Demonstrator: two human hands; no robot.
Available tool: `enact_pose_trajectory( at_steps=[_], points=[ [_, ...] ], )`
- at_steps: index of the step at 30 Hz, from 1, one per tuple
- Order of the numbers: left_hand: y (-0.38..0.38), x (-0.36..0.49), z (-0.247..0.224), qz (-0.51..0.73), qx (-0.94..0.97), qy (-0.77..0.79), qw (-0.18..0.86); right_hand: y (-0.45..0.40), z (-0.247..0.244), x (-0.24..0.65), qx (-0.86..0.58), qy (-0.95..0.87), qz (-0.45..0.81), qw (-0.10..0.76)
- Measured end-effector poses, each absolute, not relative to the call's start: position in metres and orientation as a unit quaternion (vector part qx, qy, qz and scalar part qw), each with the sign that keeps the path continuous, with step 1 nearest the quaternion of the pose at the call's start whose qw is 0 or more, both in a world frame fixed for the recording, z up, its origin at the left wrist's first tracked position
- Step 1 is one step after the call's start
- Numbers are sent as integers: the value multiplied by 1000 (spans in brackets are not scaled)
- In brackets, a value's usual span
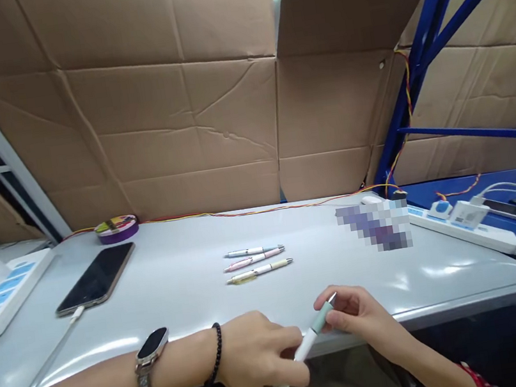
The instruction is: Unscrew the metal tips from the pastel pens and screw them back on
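Observation:
My left hand (pixel 260 355), with a watch (pixel 152 358) and a black bead bracelet (pixel 216 353) on its arm, grips the white body of a pen (pixel 306 345). Thumb and fingers of my right hand (pixel 361 314) hold the pen's pale green front part near the metal tip, which points up and right. The pen is slanted over the table's front edge. Farther back, a blue-and-white pen (pixel 252 251), a pink-and-white pen (pixel 254 259) and a yellow-and-white pen (pixel 259 271) lie close together on the white table (pixel 181 295).
A phone (pixel 98 275) with a cable lies at left, beside a power strip (pixel 6 296) and a purple tape roll (pixel 116 229). At right are a blurred-out object (pixel 374 224) and another power strip (pixel 462 231). Cardboard (pixel 152 106) and blue rack bars (pixel 423 33) stand behind.

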State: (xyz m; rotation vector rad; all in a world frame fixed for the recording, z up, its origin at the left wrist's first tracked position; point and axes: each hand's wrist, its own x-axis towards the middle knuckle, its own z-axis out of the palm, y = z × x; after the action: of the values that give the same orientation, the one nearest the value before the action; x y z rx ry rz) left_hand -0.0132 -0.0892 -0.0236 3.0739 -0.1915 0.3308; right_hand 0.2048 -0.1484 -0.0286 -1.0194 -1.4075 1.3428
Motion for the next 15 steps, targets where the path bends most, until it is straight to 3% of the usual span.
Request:
enact_pose_trajectory(
  at_steps=[9,15],
  points=[
    [-85,-11,-16,119,991,-54,-19,-148,-30,205,-429,-575,509,475],
    [-69,-19,3,127,988,84,-4,-146,-35,202,-423,-544,490,534]
  ],
)
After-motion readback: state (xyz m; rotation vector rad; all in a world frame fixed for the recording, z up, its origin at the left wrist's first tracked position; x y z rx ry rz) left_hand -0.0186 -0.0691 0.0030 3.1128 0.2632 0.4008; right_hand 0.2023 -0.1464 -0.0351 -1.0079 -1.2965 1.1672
